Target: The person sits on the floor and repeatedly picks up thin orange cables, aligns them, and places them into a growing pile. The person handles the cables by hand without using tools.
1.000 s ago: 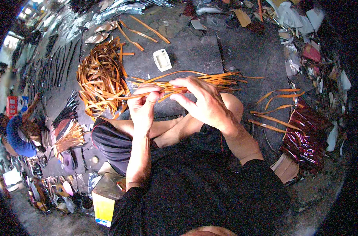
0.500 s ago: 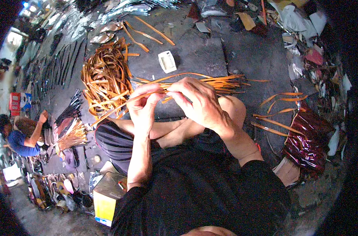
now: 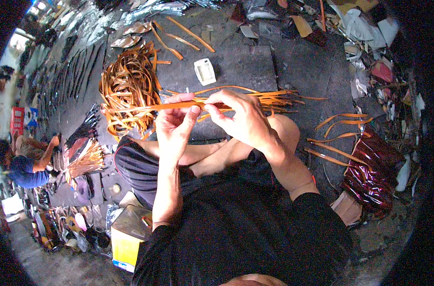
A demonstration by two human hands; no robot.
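Well to the left of the white dish, and nearer the body, a co-worker in blue is seen beside a fanned bundle of pale and dark strips. Just left of the dish, a tangled heap of orange-brown strips is piled. On the body side of the dish, reaching out to its left, an orange strip is held in the left hand, whose thumb and fingers are closed on it near its right end. Its long axis is held roughly left to right, nearly level, with the left end carried over the heap and the right end pointed at the other fingertips.

Below the dish and to its right, the right hand is curled, thumb and forefinger brought nearly together; whether the strip is pinched there cannot be told. The step in hand is judged to be the handling of one strip's end; for the next move, a steady left pinch and a fine right fingertip hold seem called for.

Right of the dish, an orange bundle is laid almost parallel to the held strip. Farther right, loose strips are spread beside a glossy dark red sheet.
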